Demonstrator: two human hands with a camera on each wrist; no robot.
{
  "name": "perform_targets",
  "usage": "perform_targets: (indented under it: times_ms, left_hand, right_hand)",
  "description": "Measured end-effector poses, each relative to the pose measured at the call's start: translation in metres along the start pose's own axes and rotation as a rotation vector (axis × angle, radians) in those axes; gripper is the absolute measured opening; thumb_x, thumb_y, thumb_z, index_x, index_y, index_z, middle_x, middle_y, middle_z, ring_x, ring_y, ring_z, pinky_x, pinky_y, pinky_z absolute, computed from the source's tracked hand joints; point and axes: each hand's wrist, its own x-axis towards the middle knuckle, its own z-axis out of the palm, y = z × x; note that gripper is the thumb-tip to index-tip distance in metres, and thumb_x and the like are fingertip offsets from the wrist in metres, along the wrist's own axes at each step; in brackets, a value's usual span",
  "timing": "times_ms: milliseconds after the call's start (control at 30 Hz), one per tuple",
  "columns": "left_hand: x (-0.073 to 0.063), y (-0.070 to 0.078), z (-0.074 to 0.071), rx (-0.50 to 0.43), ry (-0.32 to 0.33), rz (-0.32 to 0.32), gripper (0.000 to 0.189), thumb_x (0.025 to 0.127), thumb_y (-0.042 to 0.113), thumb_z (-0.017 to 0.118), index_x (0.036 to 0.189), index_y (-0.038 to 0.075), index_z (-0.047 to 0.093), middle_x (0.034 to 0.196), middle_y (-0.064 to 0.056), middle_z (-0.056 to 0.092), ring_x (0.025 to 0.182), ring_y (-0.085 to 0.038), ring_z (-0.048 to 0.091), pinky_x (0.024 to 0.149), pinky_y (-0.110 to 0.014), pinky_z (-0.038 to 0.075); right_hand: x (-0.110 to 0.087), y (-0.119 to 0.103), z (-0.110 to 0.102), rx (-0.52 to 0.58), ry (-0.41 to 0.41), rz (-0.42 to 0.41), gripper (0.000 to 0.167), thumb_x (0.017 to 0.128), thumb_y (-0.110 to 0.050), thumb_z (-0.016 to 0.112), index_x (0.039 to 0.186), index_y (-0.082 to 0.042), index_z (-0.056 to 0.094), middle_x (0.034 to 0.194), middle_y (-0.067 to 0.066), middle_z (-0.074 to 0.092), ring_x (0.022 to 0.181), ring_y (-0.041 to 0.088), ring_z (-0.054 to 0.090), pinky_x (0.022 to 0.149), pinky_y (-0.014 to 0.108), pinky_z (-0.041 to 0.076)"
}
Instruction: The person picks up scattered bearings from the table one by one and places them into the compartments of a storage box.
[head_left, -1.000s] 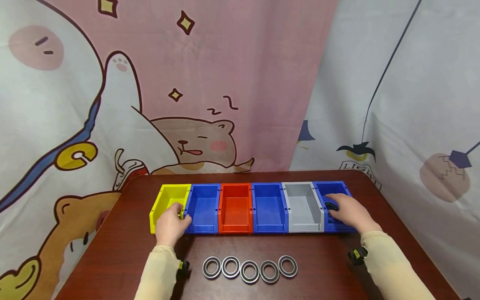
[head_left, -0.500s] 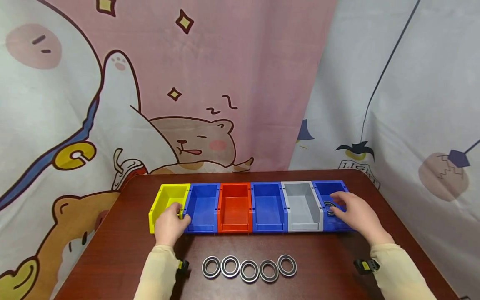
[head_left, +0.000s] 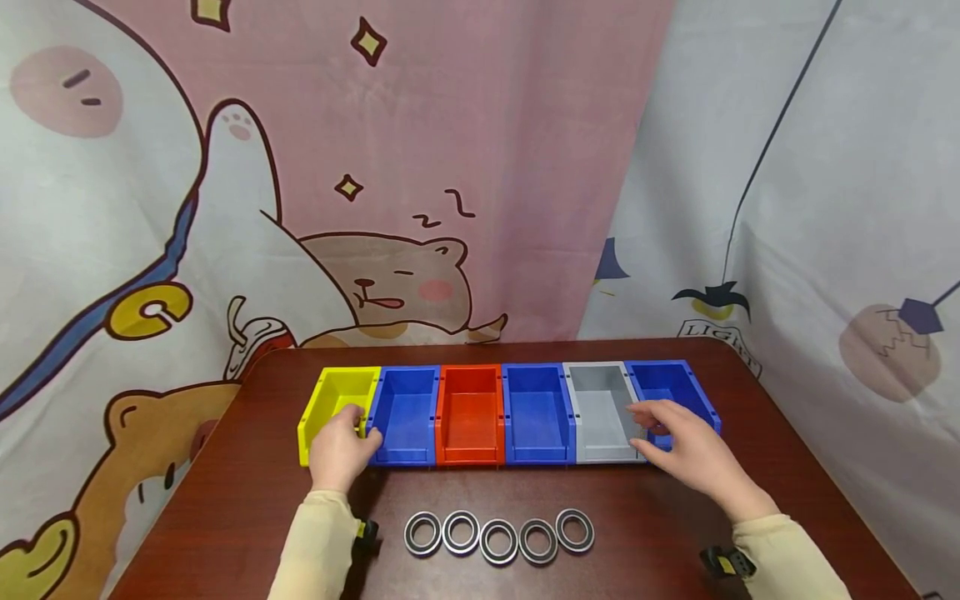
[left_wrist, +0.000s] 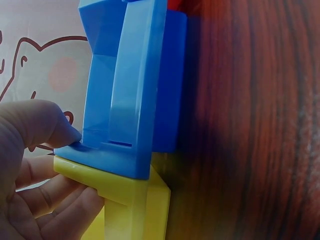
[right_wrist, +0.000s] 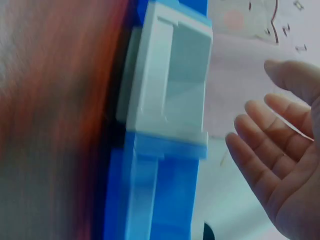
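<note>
My left hand point(head_left: 343, 450) grips the adjoining side walls of the yellow bin point(head_left: 321, 408) and the blue bin point(left_wrist: 135, 75) next to it. In the left wrist view its thumb lies on the blue wall, with the fingers inside the yellow bin. My right hand point(head_left: 693, 450) holds nothing, its fingers and thumb spread apart in the right wrist view. It hovers where the grey bin point(head_left: 600, 412) meets the far-right blue bin point(head_left: 667, 379). The hand covers the lower part of that blue bin, including any bearing there. Several ball bearings point(head_left: 498, 563) lie in front of the bins.
The bins stand side by side in one row, with a red bin point(head_left: 471, 417) and another blue bin point(head_left: 537, 417) in the middle. They sit on a dark reddish-brown table point(head_left: 637, 533). A printed curtain point(head_left: 540, 167) hangs behind it.
My right hand has let go of a bearing inside the far-right blue bin and drawn back, then moved left toward the grey bin. The left hand has stayed in place.
</note>
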Motion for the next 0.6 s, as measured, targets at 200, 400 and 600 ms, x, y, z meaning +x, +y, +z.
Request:
perform_targets:
  times_ms: [200, 400, 600]
  left_hand:
    - [0.000, -0.001, 0.000, 0.005, 0.001, -0.001, 0.046, 0.082, 0.023, 0.073, 0.118, -0.004, 0.063, 0.107, -0.023, 0.068, 0.088, -0.036, 0.062, 0.081, -0.054, 0.051]
    - [0.000, -0.001, 0.000, 0.004, -0.006, -0.006, 0.046, 0.083, 0.023, 0.073, 0.118, -0.004, 0.062, 0.108, -0.023, 0.068, 0.089, -0.036, 0.062, 0.082, -0.054, 0.051]
    - [0.000, -0.001, 0.000, -0.004, -0.010, -0.004, 0.046, 0.083, 0.023, 0.072, 0.119, -0.004, 0.062, 0.109, -0.023, 0.067, 0.089, -0.036, 0.062, 0.083, -0.054, 0.051]
  right_hand:
    - [-0.006, -0.012, 0.017, 0.041, -0.046, -0.165, 0.051, 0.074, -0.015, 0.086, 0.120, -0.012, 0.065, 0.105, -0.003, 0.066, 0.089, 0.011, 0.063, 0.073, 0.033, 0.055]
    - [-0.013, -0.024, 0.028, 0.051, -0.166, -0.206, 0.056, 0.076, -0.023, 0.085, 0.127, -0.013, 0.063, 0.116, -0.005, 0.065, 0.101, 0.011, 0.062, 0.081, 0.037, 0.055]
    - [-0.017, -0.032, 0.037, 0.024, -0.187, -0.295, 0.059, 0.073, -0.026, 0.087, 0.127, -0.013, 0.064, 0.120, -0.007, 0.064, 0.109, 0.014, 0.060, 0.088, 0.042, 0.052]
